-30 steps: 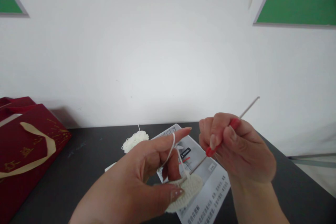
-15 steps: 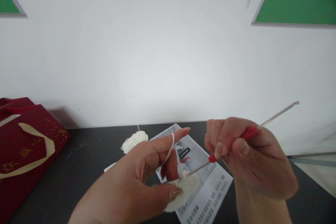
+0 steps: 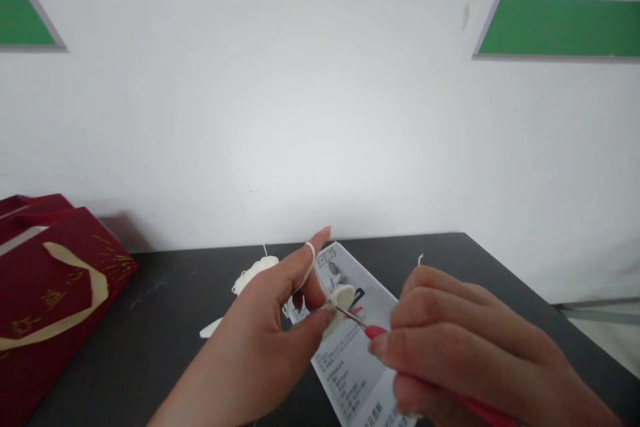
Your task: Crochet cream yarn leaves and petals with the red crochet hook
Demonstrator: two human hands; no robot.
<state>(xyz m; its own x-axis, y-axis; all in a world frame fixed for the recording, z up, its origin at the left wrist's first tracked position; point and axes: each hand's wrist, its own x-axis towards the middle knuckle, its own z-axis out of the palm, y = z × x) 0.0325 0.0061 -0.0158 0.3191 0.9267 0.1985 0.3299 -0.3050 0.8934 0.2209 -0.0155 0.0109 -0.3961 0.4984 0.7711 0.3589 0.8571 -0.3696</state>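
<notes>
Our left hand (image 3: 260, 340) pinches the cream crochet piece (image 3: 340, 300) over the instruction leaflet (image 3: 350, 367), yarn (image 3: 311, 260) looped over 1 finger for tension, while our right hand (image 3: 450, 347) grips closed around the red-handled crochet hook (image 3: 370, 330), tip at the piece.

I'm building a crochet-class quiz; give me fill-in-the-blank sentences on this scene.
1. The right hand holds a crochet hook with a ____ handle.
2. The yarn loops over the left hand's ____ finger.
3. The red gift bag lies at the dark table's ____ end.
Missing words: red; index; left
</notes>
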